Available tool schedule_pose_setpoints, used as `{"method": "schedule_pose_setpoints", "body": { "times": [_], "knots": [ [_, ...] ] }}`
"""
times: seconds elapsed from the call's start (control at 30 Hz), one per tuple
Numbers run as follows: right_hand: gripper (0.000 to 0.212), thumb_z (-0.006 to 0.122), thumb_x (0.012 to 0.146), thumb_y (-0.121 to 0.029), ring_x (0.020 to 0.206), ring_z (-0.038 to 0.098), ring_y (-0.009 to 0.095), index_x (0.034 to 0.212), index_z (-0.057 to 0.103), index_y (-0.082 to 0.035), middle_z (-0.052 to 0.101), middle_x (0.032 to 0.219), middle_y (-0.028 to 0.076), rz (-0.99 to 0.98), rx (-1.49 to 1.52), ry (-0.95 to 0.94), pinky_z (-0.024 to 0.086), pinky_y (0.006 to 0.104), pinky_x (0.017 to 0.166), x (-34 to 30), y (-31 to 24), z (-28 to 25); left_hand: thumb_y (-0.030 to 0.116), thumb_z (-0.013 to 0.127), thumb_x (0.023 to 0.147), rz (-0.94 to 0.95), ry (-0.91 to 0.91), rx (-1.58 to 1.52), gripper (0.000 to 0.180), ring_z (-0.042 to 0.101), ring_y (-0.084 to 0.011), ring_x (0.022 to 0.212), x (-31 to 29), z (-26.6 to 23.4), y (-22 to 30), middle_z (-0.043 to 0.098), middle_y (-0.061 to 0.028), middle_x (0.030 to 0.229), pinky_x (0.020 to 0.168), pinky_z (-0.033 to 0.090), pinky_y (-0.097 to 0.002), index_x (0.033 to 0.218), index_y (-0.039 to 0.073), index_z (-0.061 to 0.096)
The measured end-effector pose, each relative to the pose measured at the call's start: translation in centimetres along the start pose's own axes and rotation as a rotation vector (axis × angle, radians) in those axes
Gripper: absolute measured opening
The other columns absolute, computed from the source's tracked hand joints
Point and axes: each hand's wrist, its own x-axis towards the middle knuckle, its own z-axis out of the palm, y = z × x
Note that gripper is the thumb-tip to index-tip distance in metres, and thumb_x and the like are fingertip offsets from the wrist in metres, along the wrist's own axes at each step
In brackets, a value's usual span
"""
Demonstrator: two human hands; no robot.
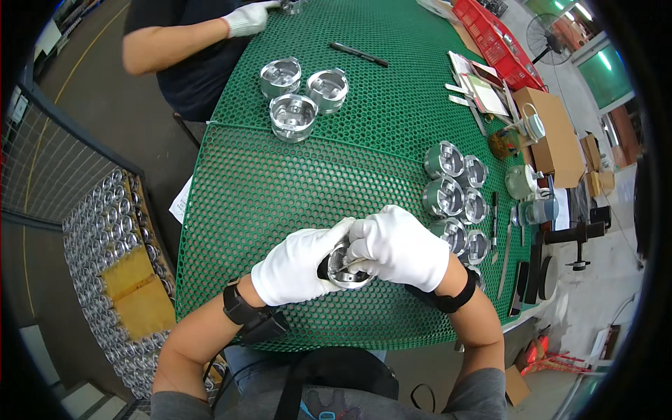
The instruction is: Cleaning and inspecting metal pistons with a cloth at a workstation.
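Note:
My left hand, in a white glove, is wrapped round a silver metal piston close to the near edge of the green table mat. The piston is tilted so its hollow side shows in part. Over it, my gloved right hand has its fingers pinched together at the piston's opening. A thin metallic sliver shows at those fingertips, too small to name. To the right of my right hand stands a group of several pistons. Three more pistons sit farther off, left of the middle.
Across the table a co-worker's gloved hand rests near another metal part. A black marker lies far off. Along the right are a red crate, glass jars and a cardboard box. Rows of pistons fill a pallet at left.

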Motion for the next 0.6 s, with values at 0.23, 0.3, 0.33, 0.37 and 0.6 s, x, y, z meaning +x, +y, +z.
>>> {"method": "schedule_pose_setpoints", "body": {
  "times": [0.23,0.3,0.33,0.37,0.6],
  "knots": [
    [0.027,0.080,0.076,-0.028,0.066,0.058,0.027,0.076,0.061,-0.009,0.056,0.079,0.009,0.212,-0.286,0.392,0.045,0.0432,0.064,-2.2,-4.0,4.4,0.022,0.090,0.071,0.027,0.017,0.016,0.092,0.071,-0.0366,0.089,-0.7,-0.3,-0.7,0.071,-0.0176,0.103,0.080,0.056,-0.0442,0.145,-0.007,0.045],
    [0.029,0.084,0.072,-0.024,0.064,0.056,0.029,0.075,0.059,-0.009,0.055,0.078,0.009,0.235,-0.324,0.558,0.045,0.0437,0.062,-2.4,-4.2,5.2,0.020,0.090,0.070,0.030,0.023,0.022,0.090,0.071,-0.0361,0.089,-0.7,-0.4,-0.6,0.072,-0.0173,0.104,0.081,0.056,-0.0435,0.144,-0.007,0.046],
    [0.026,0.081,0.076,-0.025,0.064,0.058,0.029,0.076,0.061,-0.009,0.056,0.081,0.009,0.290,-0.238,0.496,0.046,0.0432,0.061,-2.4,-4.1,5.2,0.020,0.090,0.070,0.036,0.016,0.021,0.090,0.071,-0.0361,0.089,-0.6,-0.4,-0.5,0.072,-0.0173,0.104,0.081,0.056,-0.0435,0.144,-0.007,0.046],
    [0.024,0.078,0.080,-0.027,0.064,0.060,0.029,0.078,0.063,-0.009,0.056,0.083,0.009,0.344,-0.152,0.435,0.047,0.0427,0.060,-2.5,-3.9,5.1,0.021,0.090,0.071,0.040,0.018,0.019,0.090,0.071,-0.0359,0.088,-0.5,-0.4,-0.5,0.072,-0.0173,0.103,0.080,0.056,-0.0430,0.144,-0.007,0.046],
    [0.024,0.080,0.078,-0.031,0.068,0.066,0.031,0.086,0.072,-0.010,0.063,0.086,0.009,0.211,-0.005,0.148,0.053,0.0441,0.063,-1.8,-1.2,1.4,0.029,0.093,0.072,0.044,0.031,0.062,0.091,0.072,-0.0347,0.082,-0.3,-0.3,0.1,0.072,-0.0164,0.096,0.074,0.057,-0.0419,0.141,-0.009,0.047]
  ]
}}
